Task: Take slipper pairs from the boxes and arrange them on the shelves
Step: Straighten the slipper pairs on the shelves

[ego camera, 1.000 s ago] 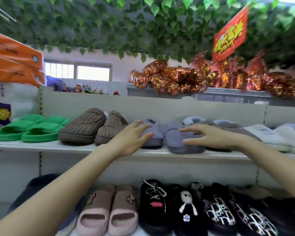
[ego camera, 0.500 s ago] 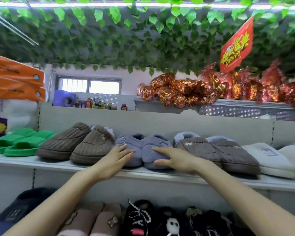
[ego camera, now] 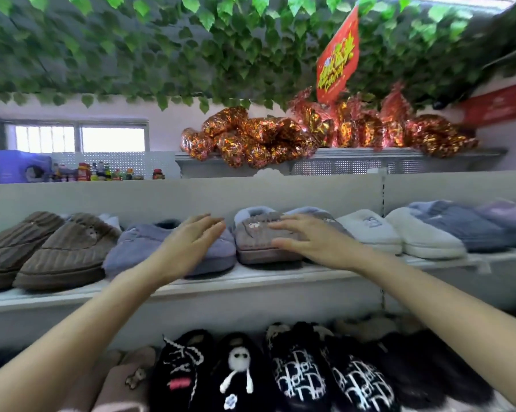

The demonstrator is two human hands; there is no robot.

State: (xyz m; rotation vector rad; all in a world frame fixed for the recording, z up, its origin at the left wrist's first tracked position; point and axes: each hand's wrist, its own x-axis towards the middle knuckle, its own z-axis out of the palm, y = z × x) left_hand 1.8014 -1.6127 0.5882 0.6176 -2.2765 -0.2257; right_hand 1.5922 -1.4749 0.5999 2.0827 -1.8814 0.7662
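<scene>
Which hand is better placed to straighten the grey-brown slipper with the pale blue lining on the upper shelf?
Right. The right hand rests, fingers spread, on that grey-brown slipper, while the left hand is over the neighbouring lavender slipper.

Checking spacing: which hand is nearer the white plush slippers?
Right. Right hand rests on the taupe fabric slippers beside the white plush slippers; left hand is farther left, over the blue-grey plush slipper.

Both bare arms stretch forward and converge, the left hand (ego camera: 191,246) flat with its fingers straight and close together, the right hand (ego camera: 309,239) palm down, fingers extended leftward, thumb spread below them.
</scene>
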